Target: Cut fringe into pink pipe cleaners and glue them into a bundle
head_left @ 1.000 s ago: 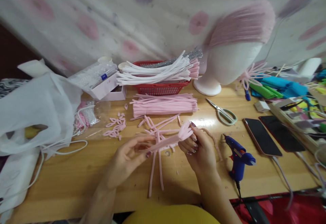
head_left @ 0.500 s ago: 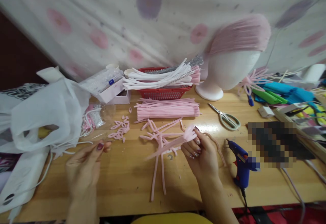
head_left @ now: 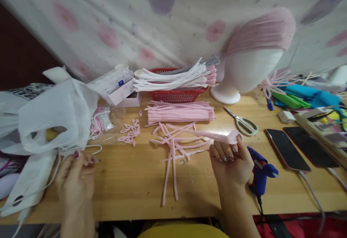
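Note:
My right hand (head_left: pixel 230 158) pinches the end of a pale pink looped piece (head_left: pixel 226 137), whose thin tail stretches left and blurs. My left hand (head_left: pixel 76 176) is raised over the table's left side, fingers curled and thumb against them; whether it holds something fine is too small to tell. Between the hands lie loose pink fuzzy stems (head_left: pixel 173 173), crossed over one another. A thick pink stem bundle (head_left: pixel 180 114) sits behind them. Small pink loops (head_left: pixel 130 134) form a pile nearer my left hand.
Behind stand a red basket (head_left: pixel 177 96) of white stems and a white foam head (head_left: pixel 249 68) with a pink cover. Scissors (head_left: pixel 242 122), a blue glue gun (head_left: pixel 258 176) and phones (head_left: pixel 288 149) lie right. A white plastic bag (head_left: pixel 54 115) and power strip (head_left: pixel 32 180) are left.
My right hand has moved right with the pink piece, whose tail now points left instead of down-left. My left hand has moved left and slightly down. The view has shifted slightly.

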`<state>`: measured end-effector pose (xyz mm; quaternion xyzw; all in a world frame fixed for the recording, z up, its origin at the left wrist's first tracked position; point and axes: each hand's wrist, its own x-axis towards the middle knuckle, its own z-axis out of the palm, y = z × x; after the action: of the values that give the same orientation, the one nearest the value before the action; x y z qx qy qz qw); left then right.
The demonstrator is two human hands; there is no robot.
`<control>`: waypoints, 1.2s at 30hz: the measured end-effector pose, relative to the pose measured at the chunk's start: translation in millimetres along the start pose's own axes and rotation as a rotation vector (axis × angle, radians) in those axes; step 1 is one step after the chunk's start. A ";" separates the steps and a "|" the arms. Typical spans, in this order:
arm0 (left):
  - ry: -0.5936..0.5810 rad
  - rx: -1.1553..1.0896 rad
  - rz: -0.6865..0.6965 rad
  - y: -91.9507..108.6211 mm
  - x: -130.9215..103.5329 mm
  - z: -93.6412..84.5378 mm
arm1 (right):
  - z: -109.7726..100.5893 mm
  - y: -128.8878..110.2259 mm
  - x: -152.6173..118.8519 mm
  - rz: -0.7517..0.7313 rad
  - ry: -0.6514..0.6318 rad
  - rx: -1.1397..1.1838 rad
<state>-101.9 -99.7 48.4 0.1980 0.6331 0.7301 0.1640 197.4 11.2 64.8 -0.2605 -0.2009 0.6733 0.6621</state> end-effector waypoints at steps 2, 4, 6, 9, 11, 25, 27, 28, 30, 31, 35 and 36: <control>-0.070 0.061 -0.017 -9.5 -5.3 -1.1 | -4.4 1.7 -0.5 0.047 -0.009 -0.021; -0.123 0.119 -0.041 -15.4 -8.9 -1.3 | -6.5 3.3 -1.7 0.121 -0.020 -0.042; -0.181 0.247 -0.034 -15.5 -10.7 1.2 | -5.3 4.7 -3.2 0.209 -0.064 -0.072; -0.239 0.425 -0.002 -5.4 -14.2 11.9 | 1.1 6.4 -5.1 0.318 -0.194 -0.114; -0.172 0.402 0.016 4.1 -20.1 22.6 | 6.1 7.6 -6.1 0.363 -0.266 -0.132; -0.532 0.040 -0.296 -9.1 -73.4 77.0 | 7.3 24.5 -17.4 0.602 -0.331 -0.111; -0.573 0.009 -0.292 -8.9 -76.1 78.1 | 7.9 27.4 -17.7 0.633 -0.334 -0.107; -0.595 -0.005 -0.293 -9.0 -77.1 77.9 | 8.6 28.7 -17.8 0.647 -0.337 -0.104; -0.631 -0.036 -0.313 -9.6 -78.2 76.4 | 10.7 31.1 -18.1 0.667 -0.340 -0.100; -0.643 -0.040 -0.324 -10.0 -78.1 74.8 | 11.8 32.2 -18.4 0.676 -0.342 -0.098; -0.544 0.096 -0.271 -9.2 -69.8 61.6 | 15.2 34.5 -19.6 0.693 -0.350 -0.093; -0.484 0.150 -0.248 -8.1 -64.7 56.9 | 15.5 34.7 -19.7 0.696 -0.351 -0.093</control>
<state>-17.6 -81.4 41.9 0.2992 0.6472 0.5871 0.3834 160.3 -8.8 57.3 -0.2236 -0.2411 0.8821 0.3374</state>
